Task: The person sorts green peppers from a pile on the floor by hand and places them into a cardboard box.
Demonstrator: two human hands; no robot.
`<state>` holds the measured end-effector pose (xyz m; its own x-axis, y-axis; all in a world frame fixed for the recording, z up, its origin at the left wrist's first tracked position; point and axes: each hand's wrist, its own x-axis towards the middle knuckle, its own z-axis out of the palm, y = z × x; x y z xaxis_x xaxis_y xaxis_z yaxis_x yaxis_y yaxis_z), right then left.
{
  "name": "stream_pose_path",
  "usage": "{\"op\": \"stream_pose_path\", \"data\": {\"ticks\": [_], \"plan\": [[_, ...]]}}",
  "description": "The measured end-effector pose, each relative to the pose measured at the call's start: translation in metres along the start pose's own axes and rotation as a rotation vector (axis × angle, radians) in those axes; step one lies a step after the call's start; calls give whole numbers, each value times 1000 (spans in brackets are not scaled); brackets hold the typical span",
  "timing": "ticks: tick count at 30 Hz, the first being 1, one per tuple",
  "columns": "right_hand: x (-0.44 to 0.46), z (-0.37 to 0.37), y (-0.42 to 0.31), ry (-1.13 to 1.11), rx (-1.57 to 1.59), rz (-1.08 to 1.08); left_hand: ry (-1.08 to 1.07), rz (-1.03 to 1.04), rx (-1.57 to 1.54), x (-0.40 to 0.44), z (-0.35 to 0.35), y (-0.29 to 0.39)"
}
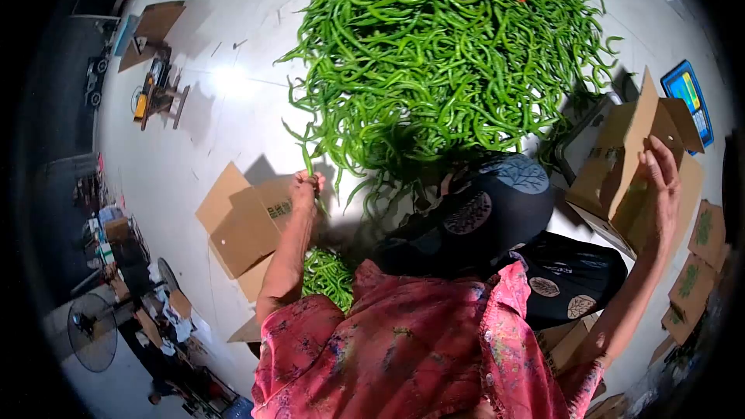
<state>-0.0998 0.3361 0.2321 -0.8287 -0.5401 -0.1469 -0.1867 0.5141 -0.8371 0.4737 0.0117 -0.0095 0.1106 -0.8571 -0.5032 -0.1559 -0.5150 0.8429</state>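
A large heap of long green peppers (434, 54) covers the floor in front of me. My left hand (306, 188) is closed around a few green peppers (307, 157) at the heap's near left edge, beside an open cardboard box (242, 225). More peppers (327, 278) lie lower down, next to my left forearm. My right hand (661, 171) is at the right, over an open cardboard box (613, 155), its fingers extended near the raised flap. Nothing shows in that hand. The inside of the right box is mostly hidden.
A blue-framed device with a bright screen (687, 105) stands behind the right box. Flattened or stacked cartons (694, 279) are at the far right. A small wooden stool (161, 93) stands at upper left, and a fan (91, 331) at lower left.
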Motion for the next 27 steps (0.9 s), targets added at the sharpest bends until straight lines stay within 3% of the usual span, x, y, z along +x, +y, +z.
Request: {"op": "stream_pose_path", "data": {"ticks": [2,7,9,10,13,15,16,17,18,19,21,22,25,27], "plan": [[-17,33,-36,-132,35,4,50,-69,46,-3,-17,-26],[-42,88,-37,-388,84,-27,121,-212,127,-12,-39,-83],[-48,103,-35,-433,107,28,196,46,514,2,-63,-146],[-50,110,-30,-449,92,55,80,246,653,28,-94,-200],[-52,132,8,-522,155,68,141,245,982,-4,-76,-158],[-59,144,23,-594,153,-28,192,279,913,2,-86,-163],[-64,148,33,-572,105,-92,263,308,935,11,-94,-172],[-70,151,53,-540,147,15,333,337,956,19,-99,-182],[-78,160,104,-421,52,-56,337,326,1016,16,-98,-168],[-85,162,111,-433,58,-1,416,484,1032,20,-100,-166],[-98,167,122,-470,32,62,346,314,1062,25,-112,-151],[-103,170,124,-481,17,83,392,107,1040,25,-109,-140],[-116,182,127,-522,-13,129,221,534,916,32,-85,-136],[-121,188,128,-538,-33,144,-6,665,879,11,-24,-98]]}}
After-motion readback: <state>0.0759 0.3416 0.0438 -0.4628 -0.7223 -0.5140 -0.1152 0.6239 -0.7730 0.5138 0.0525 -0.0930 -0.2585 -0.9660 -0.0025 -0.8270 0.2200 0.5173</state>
